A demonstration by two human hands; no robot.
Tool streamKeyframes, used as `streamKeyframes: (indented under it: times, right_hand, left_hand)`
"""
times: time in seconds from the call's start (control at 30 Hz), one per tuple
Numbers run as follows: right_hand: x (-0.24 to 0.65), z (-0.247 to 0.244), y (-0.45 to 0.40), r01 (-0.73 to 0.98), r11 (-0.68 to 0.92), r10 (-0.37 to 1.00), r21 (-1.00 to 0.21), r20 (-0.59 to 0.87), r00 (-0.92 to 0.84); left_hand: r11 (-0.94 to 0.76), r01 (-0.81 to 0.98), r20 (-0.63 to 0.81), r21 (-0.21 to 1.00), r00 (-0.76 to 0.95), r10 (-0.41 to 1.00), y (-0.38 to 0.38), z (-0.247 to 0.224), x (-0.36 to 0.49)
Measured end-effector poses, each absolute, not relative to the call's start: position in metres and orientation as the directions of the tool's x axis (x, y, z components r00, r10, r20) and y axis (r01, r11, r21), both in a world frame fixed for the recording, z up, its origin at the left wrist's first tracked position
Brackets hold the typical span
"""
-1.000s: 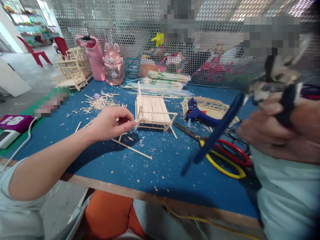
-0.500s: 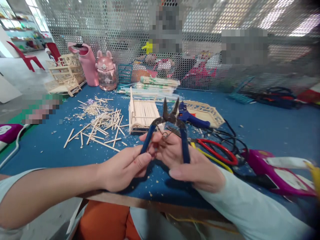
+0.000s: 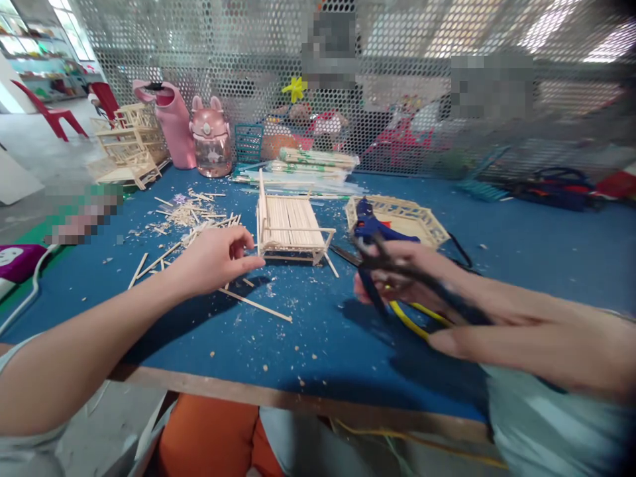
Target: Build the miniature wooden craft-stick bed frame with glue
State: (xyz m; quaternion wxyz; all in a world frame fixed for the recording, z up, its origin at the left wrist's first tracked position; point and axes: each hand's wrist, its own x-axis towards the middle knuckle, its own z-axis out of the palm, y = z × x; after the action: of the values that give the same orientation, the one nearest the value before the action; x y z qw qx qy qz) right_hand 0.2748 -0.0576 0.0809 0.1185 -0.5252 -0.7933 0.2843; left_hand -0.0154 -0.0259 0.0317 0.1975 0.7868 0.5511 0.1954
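Note:
My left hand (image 3: 216,262) is empty, its thumb and curled fingers apart, hovering over the loose wooden sticks (image 3: 256,307). Just beyond its fingertips stands a small bed-like frame (image 3: 291,222) built of thin sticks. On the right, my right hand (image 3: 422,278) grips blue-handled pliers (image 3: 380,262), smeared by motion, with the jaws pointing up and left. Behind the pliers a blue glue gun or similar blue tool (image 3: 382,230) lies across a tray-like stick model (image 3: 432,222). Yellow handles (image 3: 407,321) show beneath my right hand, partly covered.
Bundles of packed sticks (image 3: 318,159) lie at the back before a perforated metal screen (image 3: 238,59). A pink bottle (image 3: 176,126), a clear-bodied bottle (image 3: 212,142) and a stick model (image 3: 132,146) stand at back left. Wood scraps dot the blue tabletop (image 3: 318,358).
My left hand has let go of the pliers and moved left over the sticks. My right hand has carried the pliers to the right, tilting them sideways.

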Motion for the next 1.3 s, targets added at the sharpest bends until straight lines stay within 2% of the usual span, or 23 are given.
streamKeyframes:
  times: [0.1, 0.2, 0.23, 0.3, 0.43, 0.57, 0.67, 0.77, 0.87, 0.97, 1.03, 1.13, 1.2, 1.3]
  right_hand:
    - [0.264, 0.072, -0.058, 0.814, 0.451, 0.791, -0.365, -0.258, -0.554]
    - [0.238, 0.05, -0.06, 0.86, 0.501, 0.836, -0.096, -0.203, -0.51]
    - [0.23, 0.043, -0.061, 0.873, 0.487, 0.857, -0.026, -0.178, -0.484]
    - [0.218, 0.032, -0.065, 0.884, 0.465, 0.88, 0.049, -0.136, -0.455]
    - [0.214, 0.029, -0.069, 0.889, 0.457, 0.886, 0.036, -0.102, -0.451]
    - [0.227, 0.043, -0.062, 0.841, 0.531, 0.832, -0.106, -0.126, -0.541]
    - [0.234, 0.05, -0.051, 0.823, 0.542, 0.831, -0.169, -0.038, -0.555]
    - [0.234, 0.045, -0.037, 0.852, 0.475, 0.88, -0.222, 0.13, -0.457]
    - [0.236, 0.033, -0.022, 0.849, 0.408, 0.899, -0.337, 0.309, -0.309]
    - [0.24, 0.023, -0.008, 0.851, 0.329, 0.931, -0.409, 0.289, -0.221]
    - [0.241, 0.019, -0.001, 0.885, 0.267, 0.958, -0.382, 0.202, -0.202]
    - [0.236, 0.017, 0.005, 0.951, 0.221, 0.975, -0.218, 0.083, -0.207]
    - [0.23, 0.018, 0.007, 0.974, 0.204, 0.979, -0.097, 0.051, -0.199]
    - [0.229, 0.025, 0.005, 0.989, 0.145, 0.988, -0.02, 0.049, -0.144]
  left_hand:
    - [-0.293, 0.876, 0.133, 0.384, 0.262, 0.956, -0.012, 0.023, -0.012]
    - [-0.283, 0.919, 0.152, 0.274, 0.249, 0.956, -0.005, 0.02, 0.0]
    - [-0.27, 0.925, 0.174, 0.268, 0.23, 0.958, -0.004, 0.02, 0.004]
    - [-0.251, 0.911, 0.229, 0.328, 0.181, 0.956, -0.001, 0.023, 0.007]
    - [-0.259, 0.833, 0.309, 0.489, 0.112, 0.944, 0.004, 0.026, 0.007]
    - [-0.255, 0.806, 0.325, 0.534, 0.083, 0.942, 0.006, 0.027, 0.007]
    - [-0.237, 0.787, 0.318, 0.569, 0.055, 0.947, 0.007, 0.029, 0.006]
    - [-0.223, 0.778, 0.293, 0.587, 0.052, 0.955, 0.01, 0.031, 0.005]
    - [-0.235, 0.778, 0.26, 0.583, 0.096, 0.961, 0.011, 0.03, 0.003]
    - [-0.276, 0.766, 0.266, 0.581, 0.142, 0.953, 0.011, 0.028, 0.002]
    - [-0.296, 0.763, 0.263, 0.575, 0.171, 0.95, 0.011, 0.028, 0.001]
    - [-0.297, 0.765, 0.247, 0.571, 0.185, 0.951, 0.01, 0.029, 0.0]
    - [-0.299, 0.761, 0.251, 0.576, 0.183, 0.951, 0.009, 0.028, 0.0]
    - [-0.298, 0.768, 0.249, 0.567, 0.185, 0.951, 0.007, 0.026, 0.0]
